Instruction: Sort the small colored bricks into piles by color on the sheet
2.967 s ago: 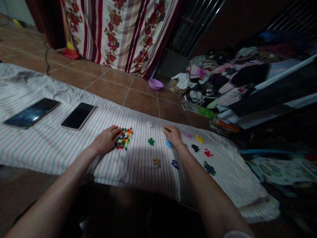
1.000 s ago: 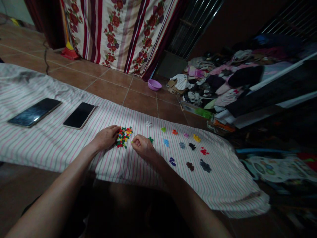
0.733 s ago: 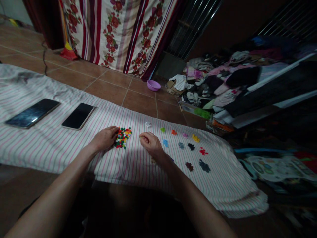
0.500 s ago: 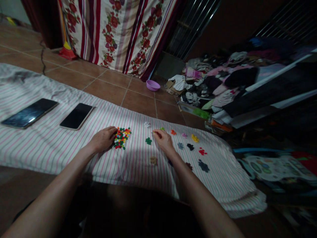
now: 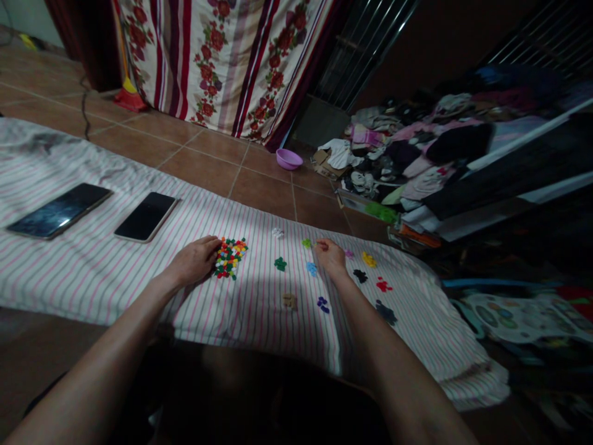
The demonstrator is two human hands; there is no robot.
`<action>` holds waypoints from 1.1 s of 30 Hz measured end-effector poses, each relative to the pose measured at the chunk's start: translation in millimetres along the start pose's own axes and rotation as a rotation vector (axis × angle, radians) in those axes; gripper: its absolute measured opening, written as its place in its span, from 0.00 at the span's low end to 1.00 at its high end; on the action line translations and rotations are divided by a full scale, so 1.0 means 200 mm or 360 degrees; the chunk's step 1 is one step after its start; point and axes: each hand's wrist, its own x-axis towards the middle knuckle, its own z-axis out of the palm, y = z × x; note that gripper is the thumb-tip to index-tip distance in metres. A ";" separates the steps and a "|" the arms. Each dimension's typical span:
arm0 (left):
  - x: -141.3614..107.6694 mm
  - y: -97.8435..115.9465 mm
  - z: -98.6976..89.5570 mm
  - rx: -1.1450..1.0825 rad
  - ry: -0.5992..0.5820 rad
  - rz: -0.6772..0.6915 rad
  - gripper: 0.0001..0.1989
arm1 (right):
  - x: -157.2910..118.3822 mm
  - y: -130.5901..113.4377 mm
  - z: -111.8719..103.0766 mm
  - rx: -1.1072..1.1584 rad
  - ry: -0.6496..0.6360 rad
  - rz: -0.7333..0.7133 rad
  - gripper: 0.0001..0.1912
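L hand [image 5: 196, 259] lies flat-ish on striped cloth [image 5: 241, 309], centre-left of frame, fingertips touching L edge of mixed-colour pile of small pieces [image 5: 230, 256]; can't tell if it grips any. R hand [image 5: 330, 254], right of centre, has thumb + fingertips pinched together just beside lt green pieces [image 5: 306, 243]; can't tell if a piece is held.

Sorted clusters sit right of mixed pile: white pieces [image 5: 278, 233] nr top of cloth, dk green pieces [image 5: 280, 264] below, tan pieces [image 5: 290, 301] lower, lt blue pieces [image 5: 311, 268] nr R hand, purple pieces [image 5: 323, 304] below. Yellow pieces [image 5: 369, 259], black pieces [image 5: 360, 275], red pieces [image 5: 383, 284] + dk grey pieces [image 5: 385, 312] are right of R wrist. Two phones, i.e. big phone [image 5: 60, 211] + small phone [image 5: 146, 217], lie flat, L side of frame. Pink bowl [image 5: 289, 159] is on floor, upper centre.
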 end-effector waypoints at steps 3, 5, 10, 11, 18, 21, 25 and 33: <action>0.00 0.00 0.00 -0.0018 -0.0010 0.0025 0.19 | 0.00 0.00 0.02 -0.0055 0.0008 0.0148 0.08; 0.00 -0.01 0.00 -0.0023 -0.0001 0.0022 0.19 | 0.00 0.00 0.04 -0.0048 0.0009 0.0163 0.06; 0.00 0.00 0.00 0.0008 -0.0013 -0.0026 0.21 | 0.01 0.01 0.07 -0.0042 0.0032 0.0211 0.02; 0.00 0.00 0.00 0.0014 -0.0019 -0.0031 0.21 | 0.01 0.01 0.07 -0.0036 0.0014 0.0217 0.02; 0.00 0.00 0.00 0.0025 -0.0003 -0.0029 0.21 | 0.01 0.03 0.07 0.0096 -0.0084 0.0185 0.08; 0.00 0.00 0.01 0.0012 0.0007 -0.0015 0.21 | 0.00 0.05 0.08 0.0145 -0.0066 0.0161 0.11; 0.00 -0.01 0.01 -0.0005 0.0019 -0.0002 0.20 | 0.00 0.07 0.09 0.0188 -0.0036 0.0110 0.13; -0.01 0.01 -0.01 0.0018 0.0003 -0.0132 0.20 | -0.04 0.05 0.06 0.0150 -0.0075 0.0094 0.14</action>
